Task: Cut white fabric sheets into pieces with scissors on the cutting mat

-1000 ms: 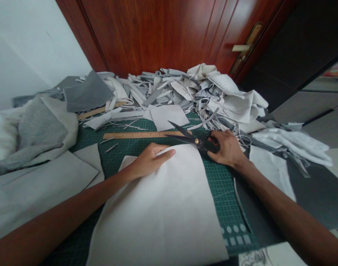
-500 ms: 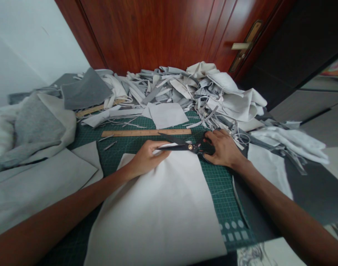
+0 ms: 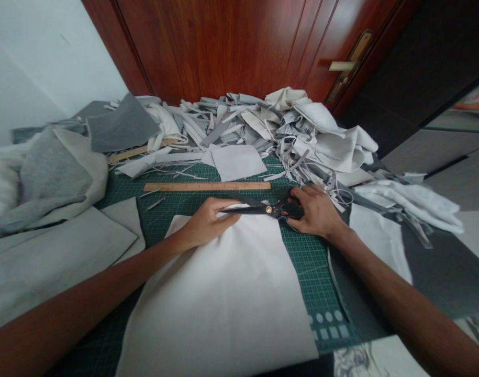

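A large piece of white fabric (image 3: pixel 231 303) lies across the green cutting mat (image 3: pixel 318 283) in front of me. My left hand (image 3: pixel 211 222) pinches its far edge, thumb on top, and the cloth bunches up there. Black-handled scissors (image 3: pixel 268 209) are in my right hand (image 3: pixel 315 209), fingers through the handle loops. Their blades point left and stand apart, with the fabric's far edge between them close to my left fingertips. Just beyond the scissors lies a wooden ruler (image 3: pixel 208 186).
Strips and scraps of grey and white cloth (image 3: pixel 239 123) are heaped along the back by a wooden door (image 3: pixel 215 47). Folded fabric (image 3: pixel 62 251) lies at the left. A small white fabric piece (image 3: pixel 239 162) rests beyond the ruler, and a thin pen-like tool (image 3: pixel 156 203) lies left of centre.
The scissor blades have come closer together on the fabric's edge. Both hands stay in nearly the same place.
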Available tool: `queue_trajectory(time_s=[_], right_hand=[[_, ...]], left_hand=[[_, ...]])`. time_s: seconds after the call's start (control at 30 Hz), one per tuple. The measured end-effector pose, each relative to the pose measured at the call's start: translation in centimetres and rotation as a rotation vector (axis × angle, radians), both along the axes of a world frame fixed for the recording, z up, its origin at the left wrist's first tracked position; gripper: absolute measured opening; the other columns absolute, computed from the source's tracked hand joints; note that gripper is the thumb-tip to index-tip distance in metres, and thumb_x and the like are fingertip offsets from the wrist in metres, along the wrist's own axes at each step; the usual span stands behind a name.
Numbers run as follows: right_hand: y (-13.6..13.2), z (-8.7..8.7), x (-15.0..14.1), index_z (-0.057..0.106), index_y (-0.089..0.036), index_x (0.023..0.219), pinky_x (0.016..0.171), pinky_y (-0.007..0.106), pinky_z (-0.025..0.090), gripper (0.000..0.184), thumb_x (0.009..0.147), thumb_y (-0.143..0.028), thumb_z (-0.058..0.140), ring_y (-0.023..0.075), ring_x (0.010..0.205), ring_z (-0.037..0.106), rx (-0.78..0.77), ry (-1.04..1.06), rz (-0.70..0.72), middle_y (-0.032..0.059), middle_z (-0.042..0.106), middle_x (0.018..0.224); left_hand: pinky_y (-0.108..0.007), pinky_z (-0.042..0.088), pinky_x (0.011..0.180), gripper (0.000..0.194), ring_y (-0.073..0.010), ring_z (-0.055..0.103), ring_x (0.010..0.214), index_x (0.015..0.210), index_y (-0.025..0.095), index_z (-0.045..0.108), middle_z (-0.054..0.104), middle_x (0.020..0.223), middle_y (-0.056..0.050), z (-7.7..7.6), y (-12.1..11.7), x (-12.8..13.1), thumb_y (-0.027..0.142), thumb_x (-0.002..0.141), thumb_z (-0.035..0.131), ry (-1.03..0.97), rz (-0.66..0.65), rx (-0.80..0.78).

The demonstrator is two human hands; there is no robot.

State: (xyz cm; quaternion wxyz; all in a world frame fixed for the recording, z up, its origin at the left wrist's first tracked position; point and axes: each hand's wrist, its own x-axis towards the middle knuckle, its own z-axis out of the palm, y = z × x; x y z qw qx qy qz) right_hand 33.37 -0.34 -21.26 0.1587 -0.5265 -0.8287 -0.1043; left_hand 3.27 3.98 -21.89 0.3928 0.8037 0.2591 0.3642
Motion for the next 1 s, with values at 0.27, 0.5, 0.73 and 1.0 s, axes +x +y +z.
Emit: queue_trajectory(time_s=[0.27,0.5,0.73,1.0], right_hand=[[-0.2,-0.2,-0.5,0.056,-0.021,0.087,0.075,0.037,0.038,0.025,0.077,-0.042,0.064,0.0259,0.073,0.055,0.012,0.059,-0.003,0.0056,0.061,0.077],[-0.3,-0.3,-0.8,0.057,-0.021,0.088,0.073,0.036,0.037,0.027,0.078,-0.044,0.066,0.0256,0.072,0.054,0.039,0.071,-0.03,0.005,0.061,0.076],[-0.5,-0.2,-1.2,0.056,-0.022,0.088,0.074,0.037,0.036,0.026,0.078,-0.043,0.066,0.0251,0.071,0.054,0.048,0.09,-0.046,0.0045,0.061,0.075],[-0.8,-0.5,-1.8,0.058,-0.021,0.091,0.077,0.038,0.038,0.026,0.078,-0.043,0.065,0.0258,0.072,0.056,0.053,0.097,-0.099,0.0054,0.064,0.077]], left_hand=[[-0.03,0.058,0.094,0.025,-0.0239,0.076,0.103,0.111,0.018,0.08,0.08,0.111,-0.006,-0.2,0.1,-0.2,0.024,0.091,0.065,-0.017,0.002,-0.05],[-0.032,0.06,0.09,0.023,-0.0256,0.076,0.099,0.106,0.018,0.081,0.081,0.106,-0.007,-0.6,0.1,-0.1,0.03,0.09,0.069,-0.046,0.041,-0.119],[-0.033,0.059,0.093,0.024,-0.0252,0.075,0.101,0.105,0.019,0.081,0.081,0.104,-0.006,-0.5,0.1,0.0,0.035,0.091,0.069,-0.071,0.021,-0.169],[-0.038,0.053,0.107,0.024,-0.0282,0.07,0.116,0.098,0.021,0.081,0.081,0.104,-0.004,0.2,-0.2,0.1,0.041,0.09,0.071,-0.057,0.07,-0.234]])
